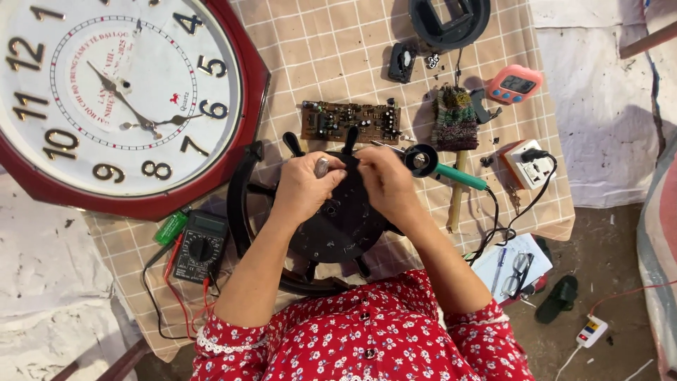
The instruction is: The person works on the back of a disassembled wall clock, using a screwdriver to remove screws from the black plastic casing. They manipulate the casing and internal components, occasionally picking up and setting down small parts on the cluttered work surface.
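Both hands (345,185) resting atop black wheel-shaped frame (331,226), circuit board (350,121) just beyond

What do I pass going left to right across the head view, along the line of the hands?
Multimeter → left hand → right hand → green-handled soldering iron → white power socket. Both hands rest on the black wheel-shaped frame.

Big wall clock (120,99), multimeter (201,247), circuit board (350,121), pink timer (515,85).
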